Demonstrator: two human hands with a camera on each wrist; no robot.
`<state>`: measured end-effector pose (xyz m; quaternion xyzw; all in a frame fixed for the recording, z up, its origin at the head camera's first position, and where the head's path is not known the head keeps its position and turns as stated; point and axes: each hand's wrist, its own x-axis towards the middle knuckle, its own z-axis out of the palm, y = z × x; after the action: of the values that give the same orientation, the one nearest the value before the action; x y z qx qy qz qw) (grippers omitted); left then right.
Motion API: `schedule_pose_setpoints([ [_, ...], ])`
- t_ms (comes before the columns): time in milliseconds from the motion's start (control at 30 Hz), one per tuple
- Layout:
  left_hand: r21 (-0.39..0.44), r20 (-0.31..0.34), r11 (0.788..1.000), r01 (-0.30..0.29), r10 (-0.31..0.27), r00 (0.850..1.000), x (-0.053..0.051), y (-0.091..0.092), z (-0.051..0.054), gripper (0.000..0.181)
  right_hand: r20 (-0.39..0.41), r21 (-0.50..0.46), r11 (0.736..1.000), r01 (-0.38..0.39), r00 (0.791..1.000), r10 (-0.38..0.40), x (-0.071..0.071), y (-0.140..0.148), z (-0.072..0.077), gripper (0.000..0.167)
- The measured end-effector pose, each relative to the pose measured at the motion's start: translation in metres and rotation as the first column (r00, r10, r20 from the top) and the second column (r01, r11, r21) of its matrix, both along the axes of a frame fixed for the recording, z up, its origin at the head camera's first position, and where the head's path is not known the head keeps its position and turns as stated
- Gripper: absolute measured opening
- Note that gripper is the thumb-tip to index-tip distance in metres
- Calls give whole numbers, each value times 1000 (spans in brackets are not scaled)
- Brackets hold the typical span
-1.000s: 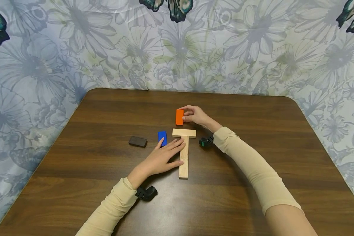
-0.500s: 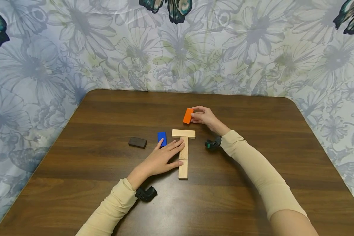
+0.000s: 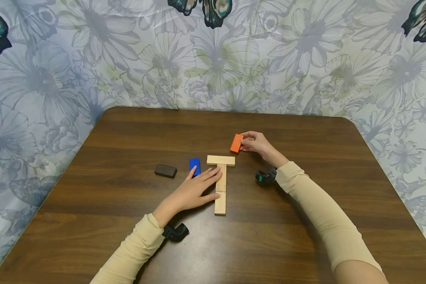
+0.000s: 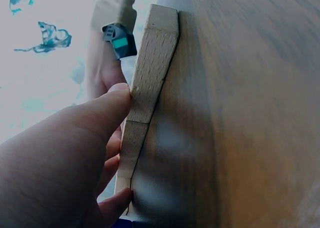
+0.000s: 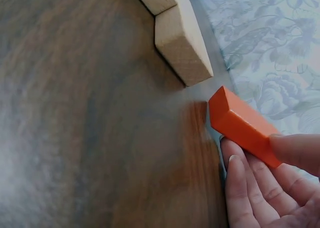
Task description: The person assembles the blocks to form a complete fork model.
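Between the thumb and fingers of my right hand (image 3: pixel 258 144) an orange block (image 3: pixel 236 143) is pinched, tilted, beyond the right end of a wooden crosspiece block (image 3: pixel 221 160). The right wrist view shows the orange block (image 5: pixel 242 124) just above the table, apart from the wooden blocks. Two more plain wooden blocks (image 3: pixel 220 203) lie end to end below the crosspiece, making a T shape. My left hand (image 3: pixel 193 191) lies with spread fingers, its fingertips touching the left side of the stem. A blue block (image 3: pixel 195 166) is partly hidden behind the left hand's finger.
A dark brown block (image 3: pixel 165 170) lies left of the blue one. The brown wooden table (image 3: pixel 291 244) has its far edge near a flower-printed cloth (image 3: pixel 241 67). Each wrist wears a black camera band (image 3: pixel 266 175).
My right hand has carried the orange block rightward, from above the crosspiece's middle to past its right end, and the block has tilted. My left hand and the other blocks have stayed put.
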<state>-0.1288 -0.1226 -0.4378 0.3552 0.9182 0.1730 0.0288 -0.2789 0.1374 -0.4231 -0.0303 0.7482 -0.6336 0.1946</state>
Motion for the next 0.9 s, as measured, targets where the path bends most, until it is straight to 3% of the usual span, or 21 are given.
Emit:
schedule_pose_setpoints([
  [167,-4,-1,1000,5,-5,1000,-1,0,0,67,-49,73,997,-36,998,40,5,0,2,37],
  [300,-2,4,1000,4,-4,1000,-1,-1,0,67,-159,218,975,-33,985,68,7,-3,1,35],
  [400,-1,6,1000,4,-4,1000,-1,-1,0,67,-290,369,929,-11,949,127,8,-6,-2,36],
  [467,-6,5,1000,4,-4,1000,-1,-1,0,67,-366,448,894,-5,911,189,7,-7,-4,37],
  [533,-7,5,1000,2,-2,1000,-1,-1,-1,68,-419,498,867,0,875,240,8,-8,-7,39],
  [600,-5,5,1000,1,-1,1000,-1,-1,-1,68,-446,514,858,7,856,261,9,-10,-9,39],
  [700,-2,5,1000,0,0,1000,-2,-1,-2,68,-462,507,861,27,852,246,11,-11,-10,38],
  [900,-2,6,1000,4,-4,1000,-1,-1,-2,67,-455,489,870,59,868,197,13,-12,-13,36],
])
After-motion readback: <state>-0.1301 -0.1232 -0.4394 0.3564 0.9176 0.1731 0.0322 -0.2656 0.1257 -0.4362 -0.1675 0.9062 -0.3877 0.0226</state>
